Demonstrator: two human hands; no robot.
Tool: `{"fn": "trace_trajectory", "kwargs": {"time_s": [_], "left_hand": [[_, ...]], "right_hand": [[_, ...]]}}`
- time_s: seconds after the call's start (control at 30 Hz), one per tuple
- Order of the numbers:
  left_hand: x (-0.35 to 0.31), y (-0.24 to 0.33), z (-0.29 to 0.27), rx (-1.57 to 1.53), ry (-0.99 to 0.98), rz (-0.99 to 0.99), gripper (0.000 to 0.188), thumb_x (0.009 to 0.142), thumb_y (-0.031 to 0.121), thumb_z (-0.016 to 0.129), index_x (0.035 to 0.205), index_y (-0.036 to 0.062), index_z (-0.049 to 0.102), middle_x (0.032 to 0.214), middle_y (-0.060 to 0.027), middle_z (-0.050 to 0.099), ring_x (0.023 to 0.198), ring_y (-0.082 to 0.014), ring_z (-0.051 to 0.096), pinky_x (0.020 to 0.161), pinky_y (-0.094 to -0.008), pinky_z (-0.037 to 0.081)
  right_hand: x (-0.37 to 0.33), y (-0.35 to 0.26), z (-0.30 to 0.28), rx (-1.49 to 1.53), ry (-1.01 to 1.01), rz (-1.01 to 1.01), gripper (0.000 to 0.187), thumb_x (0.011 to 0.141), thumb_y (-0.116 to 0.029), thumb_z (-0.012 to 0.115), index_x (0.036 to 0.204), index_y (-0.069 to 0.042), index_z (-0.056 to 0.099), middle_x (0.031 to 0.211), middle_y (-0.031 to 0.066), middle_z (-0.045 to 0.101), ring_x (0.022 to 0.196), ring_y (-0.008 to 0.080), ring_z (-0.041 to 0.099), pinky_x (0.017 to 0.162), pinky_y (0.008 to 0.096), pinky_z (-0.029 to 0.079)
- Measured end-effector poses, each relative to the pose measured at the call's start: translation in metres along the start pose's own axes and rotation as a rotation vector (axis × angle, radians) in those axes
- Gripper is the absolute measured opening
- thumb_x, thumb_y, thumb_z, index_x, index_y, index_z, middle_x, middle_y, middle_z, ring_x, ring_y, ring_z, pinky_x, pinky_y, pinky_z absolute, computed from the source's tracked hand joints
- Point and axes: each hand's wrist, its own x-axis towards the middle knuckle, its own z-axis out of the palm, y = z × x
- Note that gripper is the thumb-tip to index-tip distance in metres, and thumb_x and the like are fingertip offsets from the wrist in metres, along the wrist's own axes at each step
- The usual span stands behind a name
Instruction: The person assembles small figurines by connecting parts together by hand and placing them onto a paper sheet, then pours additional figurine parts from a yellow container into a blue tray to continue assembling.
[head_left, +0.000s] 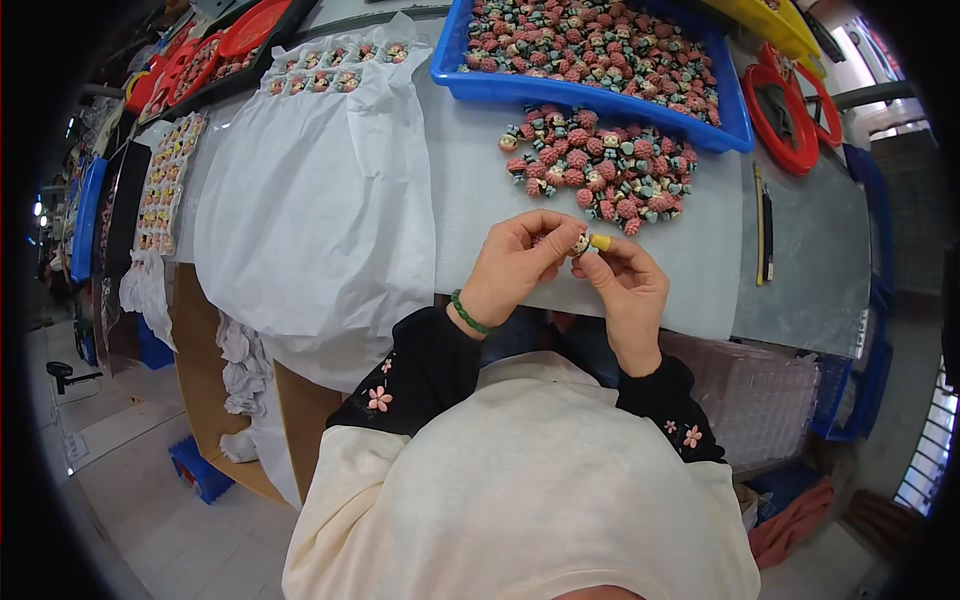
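Note:
A small figurine (581,244) with a pale face is pinched between both hands above the table's near edge. My left hand (510,262), with a green bracelet at the wrist, grips it from the left with thumb and forefinger. My right hand (632,300) holds it from the right, a yellow cover (600,242) on one fingertip. Much of the figurine is hidden by the fingers. Just beyond my hands lies a loose pile of pink-haired figurines (600,170). Behind the pile, a blue tray (600,112) is filled with more of them.
White paper (320,200) drapes over the table at left, a tray of figurines (335,75) at its far end. Another figurine tray (168,190) stands farther left. Two thin tools (763,225) lie at right, near red round dishes (785,125). An open cardboard box (200,370) is below left.

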Motion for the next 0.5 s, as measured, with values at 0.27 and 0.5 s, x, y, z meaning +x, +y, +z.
{"fn": "trace_trajectory", "kwargs": {"time_s": [0.27, 0.5], "left_hand": [[0.003, -0.001, -0.002, -0.033, -0.053, -0.010, 0.021, 0.087, 0.018, 0.053, 0.098, 0.0009, 0.057, 0.080, 0.0014, 0.053, 0.067, -0.0038, 0.043, 0.055, -0.0176, 0.034], [-0.002, -0.001, -0.001, -0.008, 0.051, 0.012, 0.022, 0.084, 0.013, 0.056, 0.102, 0.0005, 0.057, 0.078, 0.0028, 0.053, 0.064, -0.0031, 0.044, 0.056, -0.0170, 0.035]], "right_hand": [[-0.001, 0.002, -0.005, -0.085, -0.005, -0.063, 0.022, 0.078, 0.001, 0.062, 0.099, 0.006, 0.056, 0.090, 0.0104, 0.060, 0.078, 0.0156, 0.060, 0.072, 0.0253, 0.049], [0.024, -0.017, -0.024, -0.486, -0.040, -0.445, 0.028, 0.074, 0.003, 0.065, 0.100, 0.004, 0.056, 0.091, 0.0077, 0.060, 0.077, 0.0138, 0.059, 0.073, 0.0238, 0.047]]}}
